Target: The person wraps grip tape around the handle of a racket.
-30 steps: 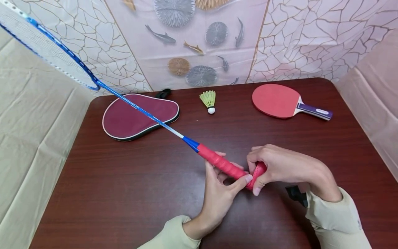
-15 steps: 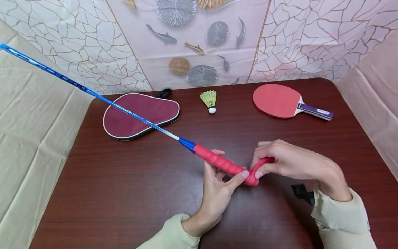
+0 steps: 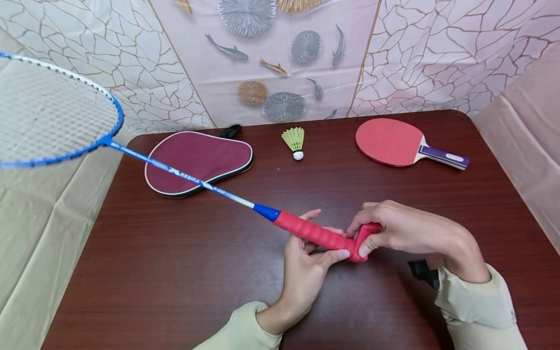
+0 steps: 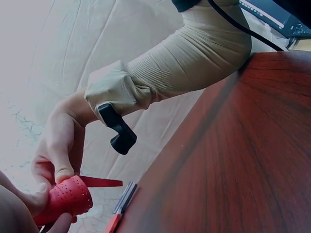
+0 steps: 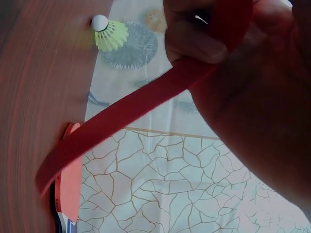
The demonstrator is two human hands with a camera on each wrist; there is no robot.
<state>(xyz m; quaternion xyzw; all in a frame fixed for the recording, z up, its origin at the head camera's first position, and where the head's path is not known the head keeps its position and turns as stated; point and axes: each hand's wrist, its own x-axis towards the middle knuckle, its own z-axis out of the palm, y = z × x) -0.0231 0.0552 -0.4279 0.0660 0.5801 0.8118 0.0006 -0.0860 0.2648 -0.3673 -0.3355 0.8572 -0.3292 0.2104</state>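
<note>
A blue badminton racket (image 3: 183, 177) slants across the head view, its strung head cut off by the left border. My left hand (image 3: 304, 270) holds the lower end of its red-wrapped handle, thumb on top near the butt and fingers beneath. At the butt, my right hand (image 3: 407, 228) pinches a red grip tape (image 3: 366, 235) between thumb and fingers. The right wrist view shows a long loose tail of the tape (image 5: 121, 109) hanging from that hand. Small holes dot the red wrapped butt (image 4: 70, 198) in the left wrist view.
On the dark wooden table (image 3: 175, 272), a maroon paddle case (image 3: 197, 150) lies behind the racket shaft. A yellow shuttlecock (image 3: 294, 141) sits at the back middle, and a red table tennis paddle (image 3: 389, 142) lies at the back right. Patterned cloth (image 3: 271, 58) stands behind.
The racket has turned about its shaft, from edge-on half a second ago to showing its string face. My right hand moved outward, then slightly back left, with the tape still pinched.
</note>
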